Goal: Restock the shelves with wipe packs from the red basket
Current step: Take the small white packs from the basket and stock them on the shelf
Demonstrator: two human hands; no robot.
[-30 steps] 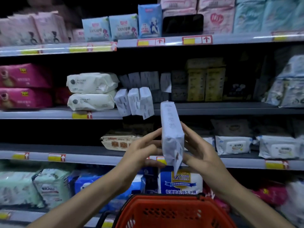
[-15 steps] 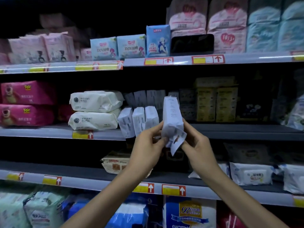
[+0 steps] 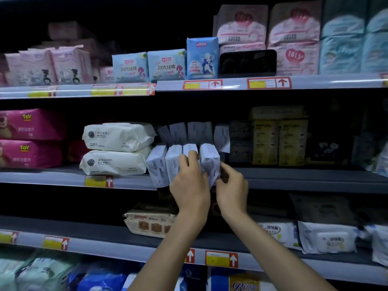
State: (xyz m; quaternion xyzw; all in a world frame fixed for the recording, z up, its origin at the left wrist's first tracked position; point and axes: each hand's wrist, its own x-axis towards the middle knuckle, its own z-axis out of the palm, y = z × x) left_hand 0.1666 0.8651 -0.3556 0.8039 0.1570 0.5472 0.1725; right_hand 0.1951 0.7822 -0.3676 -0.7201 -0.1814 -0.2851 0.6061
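A pale lavender wipe pack stands upright at the front of the middle shelf, at the right end of a row of three matching packs. My left hand grips the pack's left side, fingers between it and its neighbour. My right hand pinches the pack's lower right corner. More of the same packs stand in a second row behind. The red basket is out of view.
Two white wipe bags are stacked left of the row, with pink packs beyond. Yellow boxes stand to the right. A beige pack and white wipe packs lie on the shelf below.
Both hands have lifted the pack from above the basket up to the middle shelf and set it beside the row. The view has risen and the basket has dropped out of frame.
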